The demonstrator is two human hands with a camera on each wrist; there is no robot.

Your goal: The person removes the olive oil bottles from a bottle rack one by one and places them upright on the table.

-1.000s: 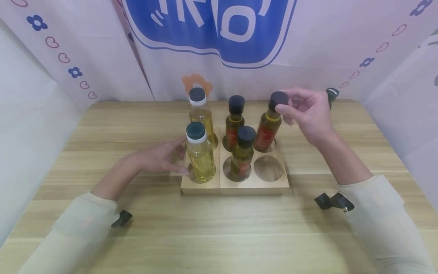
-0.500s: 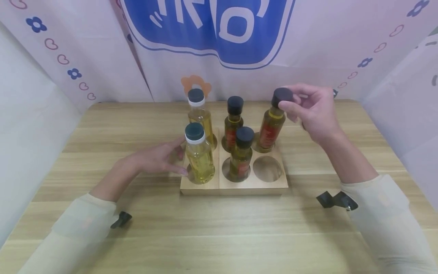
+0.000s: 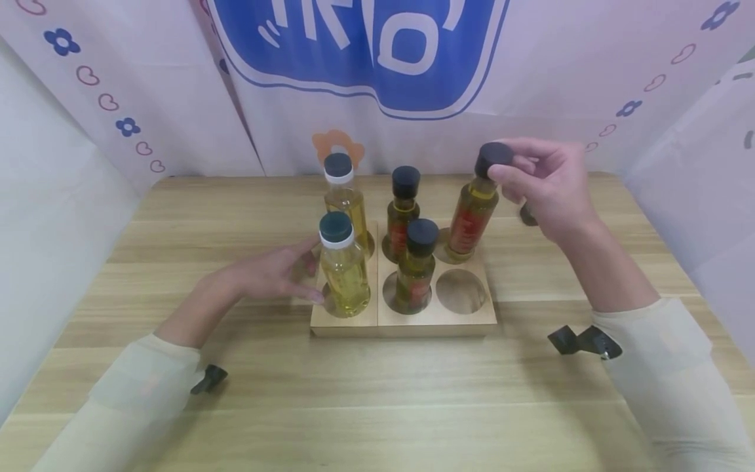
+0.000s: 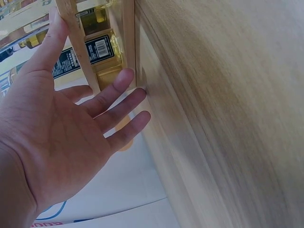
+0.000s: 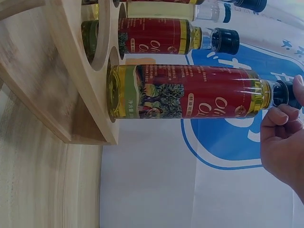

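Observation:
My right hand point(image 3: 551, 183) pinches the black cap of an olive oil bottle point(image 5: 190, 92) with a red label. The bottle tilts a little to the right, its base at the back right hole of the wooden rack point(image 3: 433, 317). My left hand point(image 3: 274, 270) rests at the rack's left side, fingers spread; in the left wrist view the thumb lies along the rack's edge. Close by that hand stands a clear bottle point(image 3: 347, 278) of pale oil with a dark green cap, and behind it another clear oil bottle point(image 3: 348, 200).
Two more dark olive oil bottles stand in the rack's middle column, one at the back point(image 3: 404, 210) and one in front point(image 3: 416, 272). The front right hole point(image 3: 461, 292) holds no bottle. A printed cloth point(image 3: 448, 144) hangs behind the wooden table point(image 3: 389, 400).
My right hand has moved up and to the right, drawing the pinched olive oil bottle higher from its hole. The left hand stays in place.

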